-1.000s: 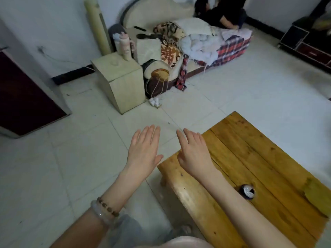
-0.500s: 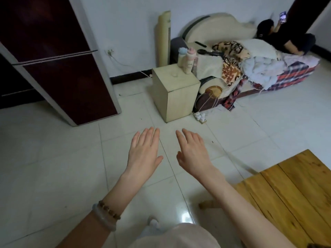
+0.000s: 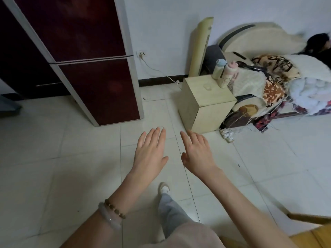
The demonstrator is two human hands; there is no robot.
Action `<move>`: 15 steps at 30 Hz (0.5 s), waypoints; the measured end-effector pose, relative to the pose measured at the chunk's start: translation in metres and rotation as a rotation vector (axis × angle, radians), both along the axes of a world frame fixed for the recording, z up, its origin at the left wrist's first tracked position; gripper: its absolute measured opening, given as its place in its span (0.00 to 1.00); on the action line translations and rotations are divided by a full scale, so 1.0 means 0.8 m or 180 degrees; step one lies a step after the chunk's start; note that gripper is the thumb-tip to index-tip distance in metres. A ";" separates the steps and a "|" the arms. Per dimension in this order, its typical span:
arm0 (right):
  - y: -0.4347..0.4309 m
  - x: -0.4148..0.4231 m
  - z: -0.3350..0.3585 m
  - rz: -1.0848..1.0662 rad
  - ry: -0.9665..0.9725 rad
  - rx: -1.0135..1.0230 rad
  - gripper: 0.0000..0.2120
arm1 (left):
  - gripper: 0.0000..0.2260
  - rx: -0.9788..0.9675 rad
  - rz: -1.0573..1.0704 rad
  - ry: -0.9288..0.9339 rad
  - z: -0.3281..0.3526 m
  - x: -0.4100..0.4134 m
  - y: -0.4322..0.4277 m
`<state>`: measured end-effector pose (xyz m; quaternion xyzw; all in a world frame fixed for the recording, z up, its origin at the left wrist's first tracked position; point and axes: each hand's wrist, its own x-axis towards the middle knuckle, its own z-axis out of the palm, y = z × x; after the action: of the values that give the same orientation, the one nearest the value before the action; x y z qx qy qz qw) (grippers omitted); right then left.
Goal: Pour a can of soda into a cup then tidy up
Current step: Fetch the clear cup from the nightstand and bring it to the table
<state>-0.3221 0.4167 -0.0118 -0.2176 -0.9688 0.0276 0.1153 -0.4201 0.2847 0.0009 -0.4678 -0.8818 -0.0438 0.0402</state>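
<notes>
Both hands just hang out flat over the tiled floor (image 3: 71,158), left hand (image 3: 150,154) and right hand (image 3: 198,154) fingers straight, holding nothing.

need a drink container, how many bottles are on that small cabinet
2. A blue-capped bottle and a pink-capped bottle stand side by side at the back right corner of the cream cabinet, next to the bed. Others may be hidden behind the bedding.

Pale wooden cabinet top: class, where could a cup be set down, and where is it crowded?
Bare: the pale wooden cabinet, front half, nearer than the small clear object. Crowded: its back right corner, where two pastel bottles stand.
</notes>
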 end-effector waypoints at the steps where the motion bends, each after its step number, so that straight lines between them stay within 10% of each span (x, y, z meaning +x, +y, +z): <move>1: 0.009 -0.020 -0.002 0.0018 0.0014 -0.0009 0.37 | 0.41 -0.0005 0.0000 -0.0010 -0.002 -0.019 0.009; 15: 0.166 -0.252 0.001 -0.0028 0.0020 -0.0037 0.37 | 0.41 -0.0204 -0.0046 0.0001 0.004 -0.254 0.163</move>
<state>-0.5240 0.5492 -0.0106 -0.2224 -0.9673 0.0334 0.1172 -0.6233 0.4152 0.0042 -0.4752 -0.8794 -0.0156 0.0250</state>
